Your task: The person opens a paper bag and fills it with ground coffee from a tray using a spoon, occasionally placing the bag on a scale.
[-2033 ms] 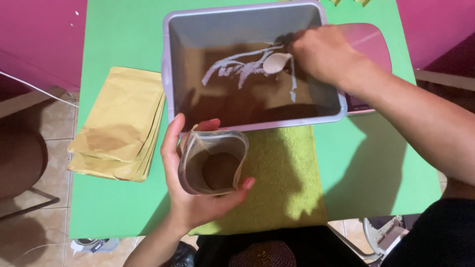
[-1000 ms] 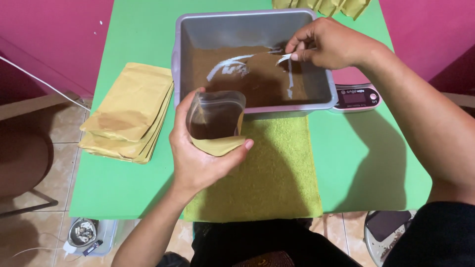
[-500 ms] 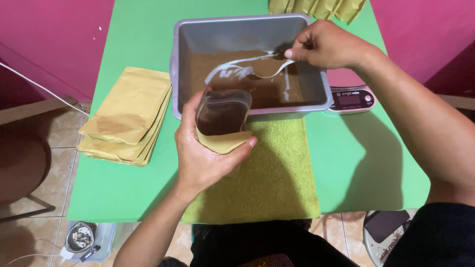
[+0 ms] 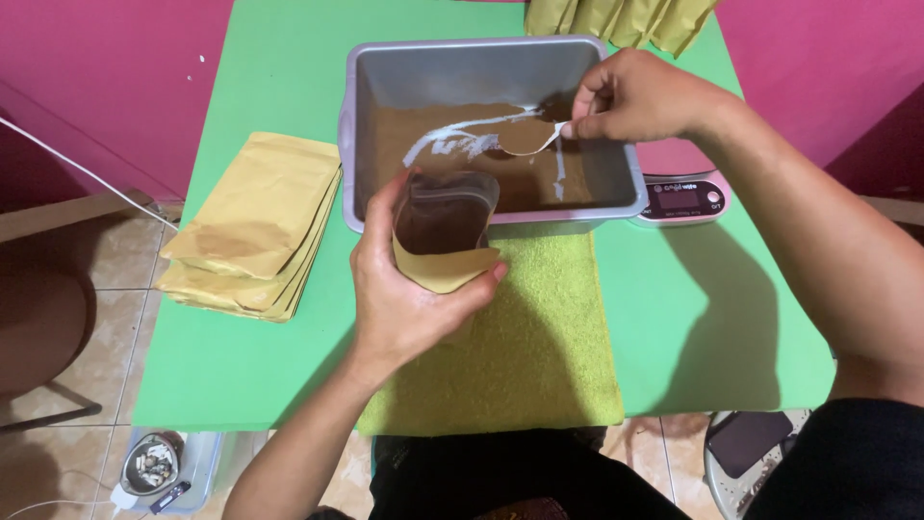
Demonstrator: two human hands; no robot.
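My left hand (image 4: 409, 289) holds an open pouch (image 4: 445, 231), kraft-yellow with a clear window, upright over the yellow-green towel (image 4: 539, 356), just in front of the grey tub (image 4: 380, 125). The pouch has brown powder inside. My right hand (image 4: 647, 96) grips a white spoon (image 4: 529, 140) heaped with brown powder, held over the powder bed (image 4: 433, 154) inside the tub. White streaks show on the tub bottom where powder is scraped away.
A stack of flat kraft pouches (image 4: 255, 226) lies on the green table (image 4: 260, 58) at the left. A pink digital scale (image 4: 685, 188) sits under the tub's right side. More pouches (image 4: 616, 19) stand at the back. An ashtray (image 4: 149, 464) sits on the floor.
My left hand has kept the pouch upright near the tub's front wall. My right hand has scooped through the powder and lifted the spoon, now loaded, slightly toward the pouch.
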